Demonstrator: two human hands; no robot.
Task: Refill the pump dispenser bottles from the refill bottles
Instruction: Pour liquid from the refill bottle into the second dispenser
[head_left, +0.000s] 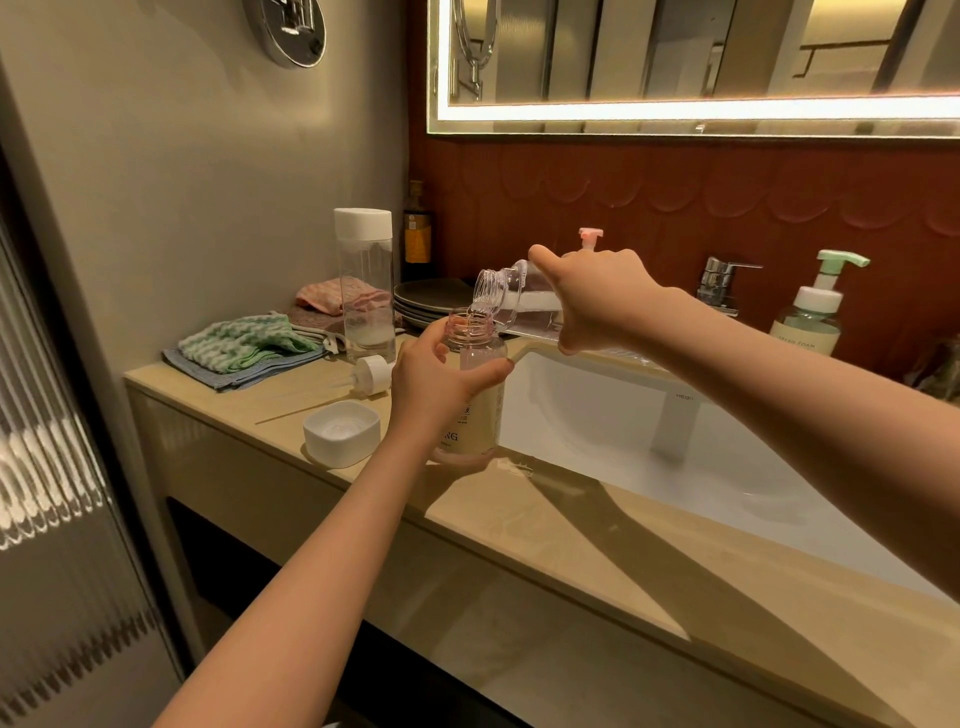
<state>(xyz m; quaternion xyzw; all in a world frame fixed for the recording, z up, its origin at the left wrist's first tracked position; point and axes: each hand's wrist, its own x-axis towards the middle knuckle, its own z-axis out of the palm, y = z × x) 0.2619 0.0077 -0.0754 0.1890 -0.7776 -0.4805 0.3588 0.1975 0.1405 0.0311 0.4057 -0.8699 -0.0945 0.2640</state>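
Clamped in the left hand, fingers and thumb curled round its shoulder: the dispenser, upright, neck open, base on the surface at the near-left corner of the sink. Clamped in the right hand, up and to the right of the left one: the refill, clear, tipped nearly flat, open mouth pointing left and down, just above the dispenser's neck, with what looks like a thin run of liquid between mouth and neck. Right thumb stretched out along the refill's shoulder, the rest of the refill's body hidden behind the hand. Just left of the left hand, lying on the surface: a white pump, tube pointing left. Below and left of that hand, near the front edge: a white cap, open side up. Farther left and back: a tall clear bottle with a white lid, upright, a little pale liquid at the bottom; around it, folded cloths and a stack of plates. Behind the right hand, poking up above it: a pink pump top. Right of the right hand, well apart: a tap and a green-topped pump bottle, both at the back of the sink.
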